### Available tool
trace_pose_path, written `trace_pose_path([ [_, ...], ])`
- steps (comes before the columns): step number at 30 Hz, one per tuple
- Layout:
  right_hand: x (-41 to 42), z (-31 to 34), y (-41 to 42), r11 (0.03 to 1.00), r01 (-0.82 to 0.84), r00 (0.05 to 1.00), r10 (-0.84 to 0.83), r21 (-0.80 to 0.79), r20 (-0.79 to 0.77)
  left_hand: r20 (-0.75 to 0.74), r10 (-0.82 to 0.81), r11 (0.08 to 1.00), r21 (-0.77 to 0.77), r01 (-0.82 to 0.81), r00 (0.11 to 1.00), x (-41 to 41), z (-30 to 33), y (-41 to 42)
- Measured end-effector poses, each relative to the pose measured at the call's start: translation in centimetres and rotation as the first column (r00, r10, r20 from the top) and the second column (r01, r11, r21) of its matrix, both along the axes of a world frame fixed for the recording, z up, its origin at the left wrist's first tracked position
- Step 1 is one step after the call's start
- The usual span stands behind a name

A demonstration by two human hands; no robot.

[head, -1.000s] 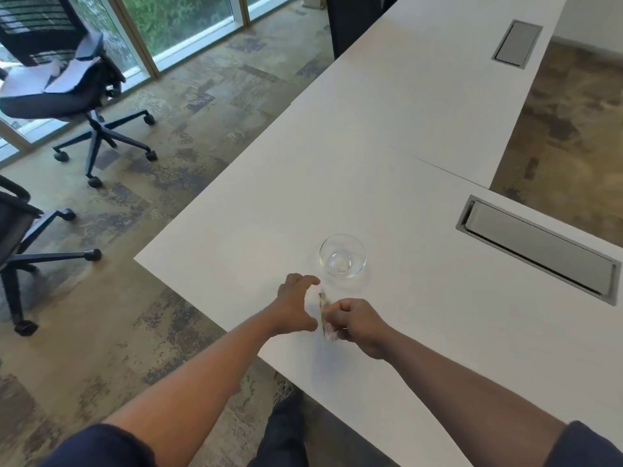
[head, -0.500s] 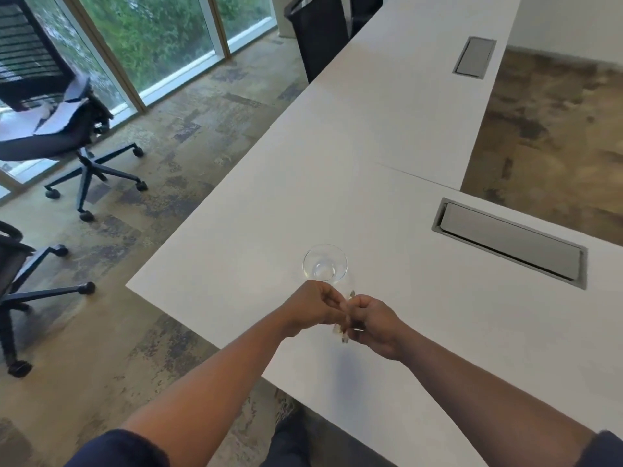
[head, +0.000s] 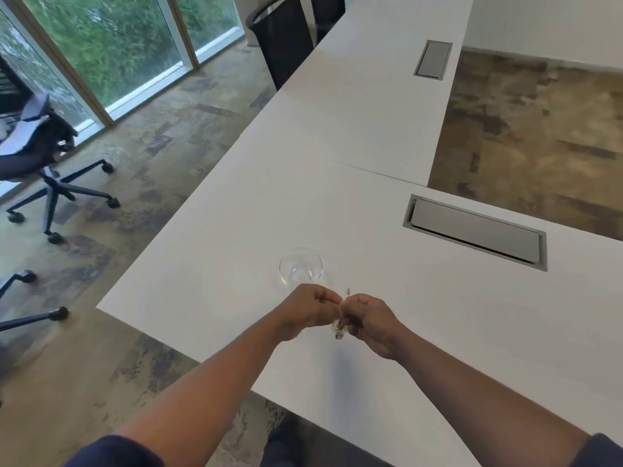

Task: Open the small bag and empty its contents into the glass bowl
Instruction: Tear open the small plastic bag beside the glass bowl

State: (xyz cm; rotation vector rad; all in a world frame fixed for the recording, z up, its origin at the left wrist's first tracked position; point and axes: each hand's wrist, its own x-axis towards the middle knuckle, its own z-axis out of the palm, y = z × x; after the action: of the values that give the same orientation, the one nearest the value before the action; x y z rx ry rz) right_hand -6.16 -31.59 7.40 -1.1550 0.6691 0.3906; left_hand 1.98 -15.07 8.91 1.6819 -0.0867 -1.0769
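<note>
left hand (head: 308, 310) + right hand (head: 365, 318): pinching small bag (head: 339, 326) | glass bowl (head: 300, 265): just beyond | label: seemingly none, blurred

Tabletop (head: 371, 203): white, long, built of two sections that meet at a thin seam beyond the hands. Glass bowl (head: 300, 266): clear, upright, standing on the tabletop just beyond the left hand (head: 308, 311). Cable hatch (head: 474, 232): grey, set flush in the surface, beyond and right of the right hand (head: 369, 320). Second cable hatch (head: 433, 59): same type, on the far section.
</note>
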Motion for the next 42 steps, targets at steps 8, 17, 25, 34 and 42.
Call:
trace_pose_path([
  [8,-0.5,0.0,-0.4,1.000,-0.020,1.000,0.021,0.021,-0.009,0.065,-0.019,0.999,0.050,0.016,0.998,-0.4,0.0,-0.6],
  [17,-0.5,-0.3,-0.3,1.000,0.007,1.000,-0.006,0.029,-0.025,0.033,0.057,0.996,0.065,-0.059,0.998,-0.8,-0.1,-0.9],
  [25,-0.5,-0.4,0.2,0.996,0.036,0.998,-0.039,-0.076,-0.042,0.215,0.083,0.987,0.119,-0.111,0.973,-1.9,-0.7,-1.8],
  [34,-0.5,-0.5,0.0,0.997,0.035,0.999,-0.036,-0.068,-0.008,0.225,0.126,0.984,0.095,-0.150,0.966,-2.6,-0.7,-1.9],
  [42,-0.7,-0.6,-0.7,0.996,0.063,0.998,-0.063,-0.063,0.012,0.193,0.046,0.996,0.071,-0.060,0.980,-2.2,-0.4,-1.7],
])
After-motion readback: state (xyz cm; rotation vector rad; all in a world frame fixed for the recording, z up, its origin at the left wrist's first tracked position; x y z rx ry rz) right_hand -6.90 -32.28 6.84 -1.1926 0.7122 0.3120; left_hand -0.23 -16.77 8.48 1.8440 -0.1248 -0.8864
